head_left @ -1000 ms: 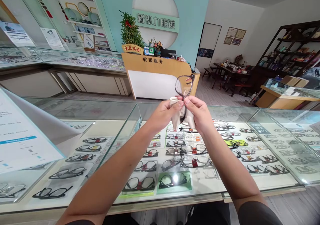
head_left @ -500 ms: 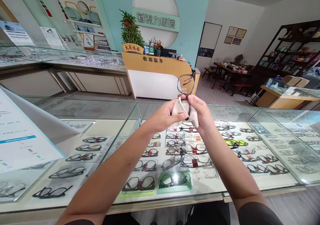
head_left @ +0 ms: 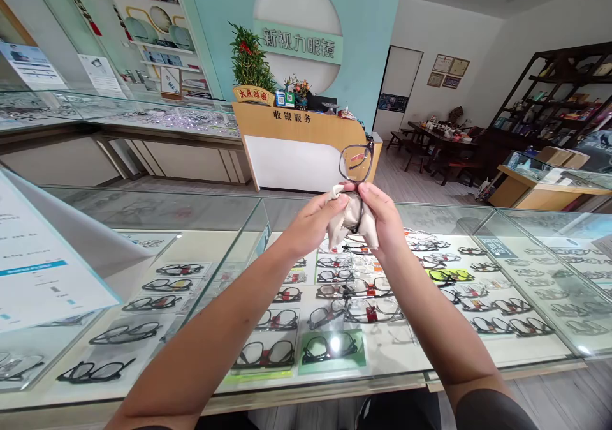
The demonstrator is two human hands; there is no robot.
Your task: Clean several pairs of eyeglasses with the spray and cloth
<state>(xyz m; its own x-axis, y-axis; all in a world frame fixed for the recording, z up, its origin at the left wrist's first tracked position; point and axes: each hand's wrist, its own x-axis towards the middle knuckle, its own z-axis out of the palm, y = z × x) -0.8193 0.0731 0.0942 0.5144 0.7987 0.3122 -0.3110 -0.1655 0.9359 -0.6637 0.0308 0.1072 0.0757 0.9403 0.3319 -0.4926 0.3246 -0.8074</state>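
Note:
A pair of dark-framed eyeglasses (head_left: 341, 166) is held upright on end above the glass counter, one lens over my hands and the other lower down against the cloth. My right hand (head_left: 386, 221) grips the frame near its bridge, thumb and fingers closed. A cream cleaning cloth (head_left: 354, 210) is bunched around the lower lens and hangs down between both hands. My left hand (head_left: 313, 224) pinches that cloth against the lower lens, its thumb on the near side. Some fingers of both hands are hidden behind the cloth.
Below my hands lies a glass display counter (head_left: 396, 367) with several rows of eyeglasses inside. A white sign (head_left: 41, 258) stands at the left. Farther off are a cashier desk (head_left: 296, 162), a display case (head_left: 535, 191) at right, and a dark table (head_left: 442, 133) with benches.
My left thumb has moved up and slightly left across the lower lens, and the cloth has shifted and now hangs lower. The eyeglasses and my right hand stay nearly in place.

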